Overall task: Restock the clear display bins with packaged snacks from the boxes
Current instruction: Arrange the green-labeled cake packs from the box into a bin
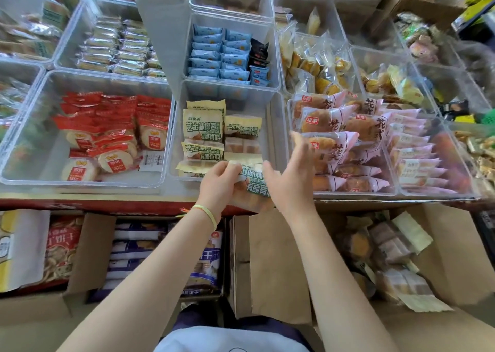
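A cream-and-green bread packet [251,183] sits over the front rim of the middle clear bin [276,126]. My left hand [218,184] grips its left side. My right hand [290,174] is on its right edge, fingers spread and partly raised, so whether it grips is unclear. Several matching packets [205,126] lie in that bin, stacked at its left and centre. An open cardboard box [442,247] at lower right holds more of the same packets [393,247].
A bin of red rice-cracker packs [107,137] stands to the left, a bin of pink bread packs [340,140] to the right, a blue-packet bin [222,54] behind. Cardboard boxes [150,255] with other snacks sit below the red shelf edge.
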Demonstrator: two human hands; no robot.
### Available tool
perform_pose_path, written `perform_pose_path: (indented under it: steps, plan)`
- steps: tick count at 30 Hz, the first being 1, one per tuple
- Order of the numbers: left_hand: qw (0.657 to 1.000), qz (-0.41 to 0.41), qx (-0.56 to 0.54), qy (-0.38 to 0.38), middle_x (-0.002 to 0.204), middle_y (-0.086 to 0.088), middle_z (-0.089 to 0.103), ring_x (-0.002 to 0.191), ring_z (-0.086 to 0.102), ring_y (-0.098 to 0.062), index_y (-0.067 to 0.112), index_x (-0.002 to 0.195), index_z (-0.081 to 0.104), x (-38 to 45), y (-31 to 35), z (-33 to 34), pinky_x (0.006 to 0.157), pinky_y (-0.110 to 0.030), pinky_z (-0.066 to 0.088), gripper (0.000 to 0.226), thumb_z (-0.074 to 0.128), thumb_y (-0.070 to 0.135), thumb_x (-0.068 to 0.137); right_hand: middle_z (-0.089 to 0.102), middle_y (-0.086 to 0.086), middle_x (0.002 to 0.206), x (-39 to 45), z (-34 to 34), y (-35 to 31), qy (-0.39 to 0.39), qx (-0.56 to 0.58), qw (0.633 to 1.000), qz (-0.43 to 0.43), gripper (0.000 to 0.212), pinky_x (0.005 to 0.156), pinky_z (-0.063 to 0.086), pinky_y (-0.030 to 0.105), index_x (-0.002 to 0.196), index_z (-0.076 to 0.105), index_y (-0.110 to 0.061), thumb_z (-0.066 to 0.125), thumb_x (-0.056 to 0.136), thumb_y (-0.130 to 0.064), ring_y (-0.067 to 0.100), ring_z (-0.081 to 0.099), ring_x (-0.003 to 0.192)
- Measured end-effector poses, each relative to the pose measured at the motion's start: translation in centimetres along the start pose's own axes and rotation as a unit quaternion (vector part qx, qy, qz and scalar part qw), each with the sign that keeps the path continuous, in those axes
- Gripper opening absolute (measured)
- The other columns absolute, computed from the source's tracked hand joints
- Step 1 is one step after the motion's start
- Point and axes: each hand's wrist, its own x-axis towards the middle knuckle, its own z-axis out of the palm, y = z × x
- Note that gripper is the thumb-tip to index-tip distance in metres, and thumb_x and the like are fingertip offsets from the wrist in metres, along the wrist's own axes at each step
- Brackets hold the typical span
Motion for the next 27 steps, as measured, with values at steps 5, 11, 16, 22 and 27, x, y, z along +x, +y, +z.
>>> perform_pose_path:
  steps: [5, 11, 16, 22, 27]
  plan:
    - [0.996, 0.074, 0.051, 0.001, 0.084, 0.005, 0.063, 0.083, 0.057, -0.011, 0.020, 0.090, 0.064, 0.8, 1.7, 1.0, 0.075, -0.031, 0.045, 0.015, 0.053, 0.027, 0.096, 0.047, -0.004, 0.147, 1.4, -0.6, -1.2, -0.342, -0.201, 0.914, -0.082, 0.096, 0.108, 0.039, 0.043, 0.150, 0.028, -0.029, 0.080, 0.073, -0.053, 0.021, 0.049, 0.130]
    - [0.996, -0.023, -0.083, 0.034, 0.110, -0.007, 0.058, 0.095, 0.060, -0.019, 0.015, 0.110, 0.055, 3.3, 2.5, -0.1, 0.074, -0.042, 0.059, 0.015, 0.045, 0.021, 0.100, 0.059, 0.003, 0.119, 5.8, 1.2, -0.2, -0.227, -0.246, 0.939, -0.080, 0.070, 0.073, 0.044, 0.033, 0.131, 0.040, -0.021, 0.076, 0.075, -0.047, 0.027, 0.062, 0.105]
    - [0.951, -0.221, -0.198, -0.085, 0.125, -0.030, 0.052, 0.109, 0.059, -0.042, -0.006, 0.114, 0.057, 6.0, 1.6, 0.6, 0.095, -0.047, 0.053, 0.022, 0.047, 0.001, 0.096, 0.059, -0.004, 0.110, 8.6, 1.4, 0.2, -0.162, -0.083, 0.983, 0.032, 0.074, 0.081, 0.054, 0.038, 0.129, 0.041, -0.024, 0.080, 0.072, -0.052, 0.020, 0.059, 0.095]
    - [0.947, -0.231, -0.202, -0.093, 0.127, -0.011, 0.048, 0.114, 0.055, -0.030, 0.007, 0.130, 0.048, 9.8, 1.5, 3.5, 0.095, -0.044, 0.049, 0.030, 0.046, 0.009, 0.099, 0.060, -0.002, 0.122, 9.2, 0.3, 0.8, -0.193, -0.029, 0.980, 0.046, 0.080, 0.087, 0.051, 0.037, 0.133, 0.041, -0.024, 0.084, 0.070, -0.049, 0.020, 0.058, 0.109]
    - [0.967, -0.191, -0.154, -0.070, 0.099, -0.006, 0.060, 0.084, 0.059, -0.021, 0.013, 0.118, 0.056, 12.2, 2.7, 3.9, 0.072, -0.035, 0.051, 0.026, 0.041, 0.020, 0.098, 0.059, 0.000, 0.125, 9.9, -0.4, 1.4, -0.263, -0.129, 0.956, -0.011, 0.081, 0.083, 0.051, 0.037, 0.135, 0.039, -0.024, 0.084, 0.072, -0.048, 0.023, 0.059, 0.109]
